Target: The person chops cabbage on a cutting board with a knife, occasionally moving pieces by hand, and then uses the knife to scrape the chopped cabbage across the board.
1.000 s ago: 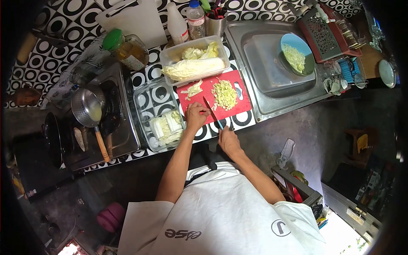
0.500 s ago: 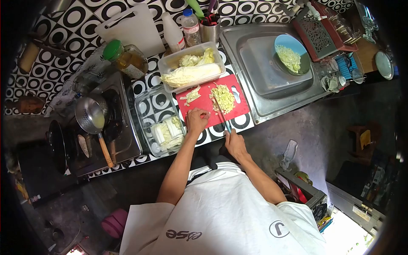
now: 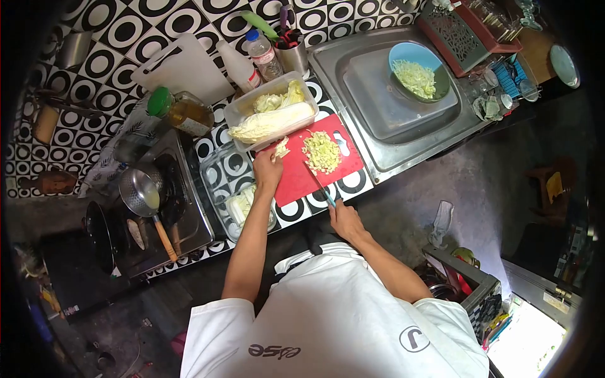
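Note:
My right hand (image 3: 346,220) is closed round the blue handle of a knife (image 3: 321,186), whose blade points up and left over the red cutting board (image 3: 296,183). A heap of finely chopped cabbage (image 3: 322,152) lies beyond the blade tip, toward the board's right side. On the left part of the board, my left hand (image 3: 268,171) has its fingers closed on some larger cabbage pieces (image 3: 282,148). Its forearm passes over a glass dish (image 3: 217,165) with cut cabbage (image 3: 238,206) in it. Behind the board, a plastic container (image 3: 305,120) holds a long cabbage piece (image 3: 271,123) and leaves.
Right of the board is a steel sink (image 3: 372,145), with a blue bowl (image 3: 403,51) of shredded cabbage over it. A stove (image 3: 183,220) at the left bears a wooden-handled pan (image 3: 140,192). Bottles, a green-lidded jar (image 3: 189,118) and a white board (image 3: 183,72) stand behind.
My left hand has moved from the board's front left up to the larger cabbage pieces. The knife has drawn back from the chopped heap toward the front edge. The whole view has shifted slightly.

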`<state>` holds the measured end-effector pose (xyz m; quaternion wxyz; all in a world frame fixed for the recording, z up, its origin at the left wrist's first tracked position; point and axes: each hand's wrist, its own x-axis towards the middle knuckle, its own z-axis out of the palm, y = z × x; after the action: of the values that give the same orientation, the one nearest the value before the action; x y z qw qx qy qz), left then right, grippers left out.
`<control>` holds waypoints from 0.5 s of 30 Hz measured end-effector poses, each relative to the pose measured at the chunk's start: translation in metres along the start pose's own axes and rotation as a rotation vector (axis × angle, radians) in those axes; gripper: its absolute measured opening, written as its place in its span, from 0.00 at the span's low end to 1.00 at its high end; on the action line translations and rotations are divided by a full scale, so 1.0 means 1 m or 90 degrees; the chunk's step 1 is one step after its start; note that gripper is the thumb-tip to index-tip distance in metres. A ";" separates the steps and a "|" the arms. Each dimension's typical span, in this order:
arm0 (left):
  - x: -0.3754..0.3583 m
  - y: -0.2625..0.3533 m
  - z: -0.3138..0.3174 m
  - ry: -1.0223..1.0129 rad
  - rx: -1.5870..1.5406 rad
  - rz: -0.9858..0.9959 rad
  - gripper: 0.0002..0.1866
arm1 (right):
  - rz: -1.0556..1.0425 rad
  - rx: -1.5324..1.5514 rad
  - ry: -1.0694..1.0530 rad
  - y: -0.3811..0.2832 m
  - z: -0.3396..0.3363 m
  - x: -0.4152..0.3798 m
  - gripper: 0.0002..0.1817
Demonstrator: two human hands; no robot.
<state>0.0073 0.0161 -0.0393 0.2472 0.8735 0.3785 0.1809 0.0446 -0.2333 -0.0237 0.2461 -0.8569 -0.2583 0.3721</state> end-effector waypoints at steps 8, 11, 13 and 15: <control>0.015 -0.020 0.004 -0.065 0.069 -0.051 0.11 | 0.018 0.002 -0.011 -0.007 -0.007 0.006 0.18; 0.018 -0.013 0.002 -0.071 0.066 -0.065 0.09 | -0.031 -0.040 -0.054 -0.010 -0.013 0.007 0.18; 0.018 -0.001 -0.009 -0.073 0.073 -0.079 0.09 | 0.022 0.031 0.011 -0.010 -0.010 0.009 0.18; 0.016 0.013 -0.019 -0.057 0.029 -0.123 0.09 | 0.008 0.025 -0.003 -0.011 -0.013 0.008 0.18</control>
<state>0.0159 0.0258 -0.0145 0.2605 0.8452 0.4538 0.1085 0.0562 -0.2234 -0.0137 0.2596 -0.8527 -0.2462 0.3805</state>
